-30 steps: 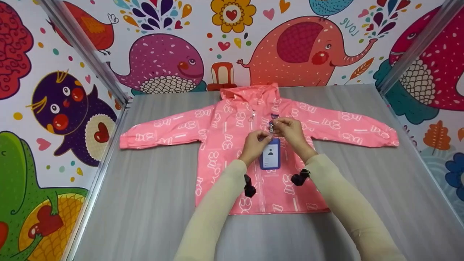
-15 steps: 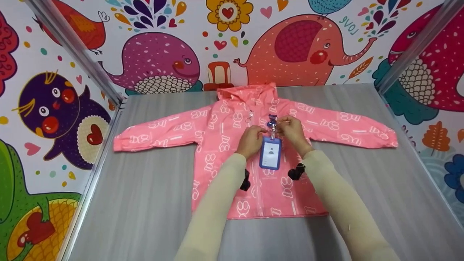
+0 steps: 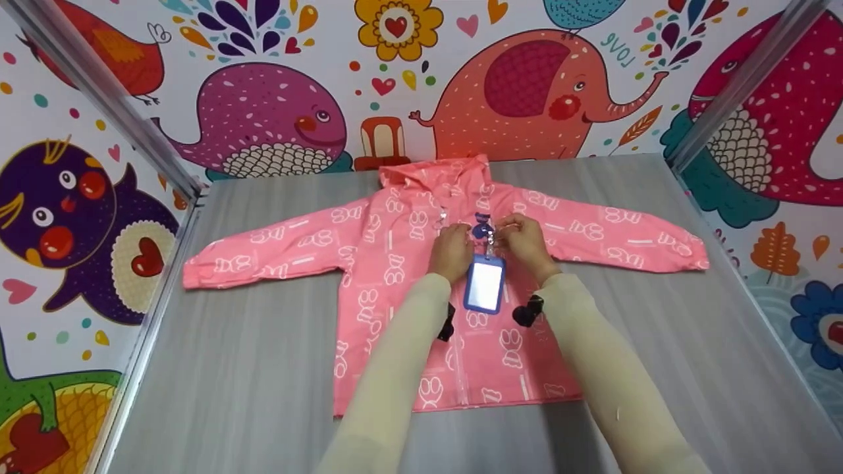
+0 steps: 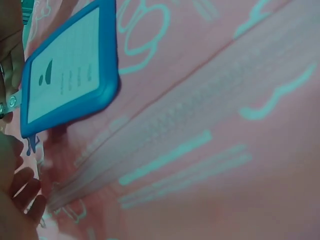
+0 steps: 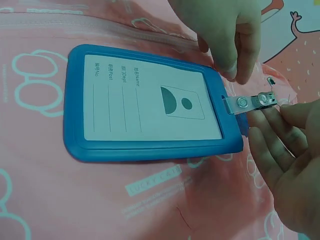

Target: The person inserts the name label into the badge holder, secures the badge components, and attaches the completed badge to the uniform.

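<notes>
A pink jacket (image 3: 369, 289) with white bunny prints lies spread flat on the table. Over its chest hangs a blue badge holder (image 3: 485, 284) with a white name card (image 5: 150, 100) inside. My right hand (image 3: 524, 242) pinches the metal clip (image 5: 264, 100) at the end of the holder's clear strap (image 5: 236, 104). The left hand (image 3: 452, 251) is beside the top of the holder, its fingers loosely bent and holding nothing. Just above the clip, a dark blue bow-shaped piece (image 3: 482, 225) shows on the jacket's chest.
The grey table (image 3: 250, 355) extends around the jacket. Behind it stands a wall (image 3: 454, 72) printed with cartoon animals, and metal posts (image 3: 125, 99) rise at the corners. A zipper pull (image 3: 442, 214) sits near the collar.
My left hand, which pinched the strap above the holder, has let go and shifted left. The right hand still holds the clip. The head view has drifted slightly.
</notes>
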Tool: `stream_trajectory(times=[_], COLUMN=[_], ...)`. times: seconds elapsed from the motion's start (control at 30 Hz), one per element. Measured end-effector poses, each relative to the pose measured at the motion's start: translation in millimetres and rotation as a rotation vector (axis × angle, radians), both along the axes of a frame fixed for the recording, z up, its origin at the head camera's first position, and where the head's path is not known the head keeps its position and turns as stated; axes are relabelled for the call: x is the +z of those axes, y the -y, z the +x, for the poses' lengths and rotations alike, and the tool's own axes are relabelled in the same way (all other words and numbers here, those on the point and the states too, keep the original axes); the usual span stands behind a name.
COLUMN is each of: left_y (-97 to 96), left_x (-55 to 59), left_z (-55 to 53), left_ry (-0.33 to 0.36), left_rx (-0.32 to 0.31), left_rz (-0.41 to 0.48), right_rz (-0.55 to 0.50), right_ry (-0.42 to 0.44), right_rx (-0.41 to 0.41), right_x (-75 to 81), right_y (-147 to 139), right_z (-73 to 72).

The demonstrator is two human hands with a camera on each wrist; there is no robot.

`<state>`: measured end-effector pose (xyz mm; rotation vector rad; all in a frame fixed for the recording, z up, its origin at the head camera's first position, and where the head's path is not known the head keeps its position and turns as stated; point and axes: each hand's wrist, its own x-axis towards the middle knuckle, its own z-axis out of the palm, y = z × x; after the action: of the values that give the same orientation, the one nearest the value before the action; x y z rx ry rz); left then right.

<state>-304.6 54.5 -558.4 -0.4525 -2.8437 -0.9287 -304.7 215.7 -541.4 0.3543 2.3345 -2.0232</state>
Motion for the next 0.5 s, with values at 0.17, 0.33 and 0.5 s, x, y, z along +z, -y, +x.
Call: stream_trajectory(times=[0.17,0.33,0.5], left_y=[-2.9,-10.0,-16.2], left_x=[-7.3,-11.7,-13.1], left_z=[-7.7,-15.7,-21.9], left_ry=[-0.019,-0.011,0.001], left_rx=[0.034,0.074,0.123], left_rz=[-0.056,-0.142,-0.182], right_rz=[0.027,0.057,0.034], right_ry=[-0.013,-0.016,0.009], right_rx=[0.008,0.018,0.04], right_x=[-6.8,-7.2,-6.8], right_y=[0.0,0.9,-0.2], right_z=[-3.1,-3.6,-5.4])
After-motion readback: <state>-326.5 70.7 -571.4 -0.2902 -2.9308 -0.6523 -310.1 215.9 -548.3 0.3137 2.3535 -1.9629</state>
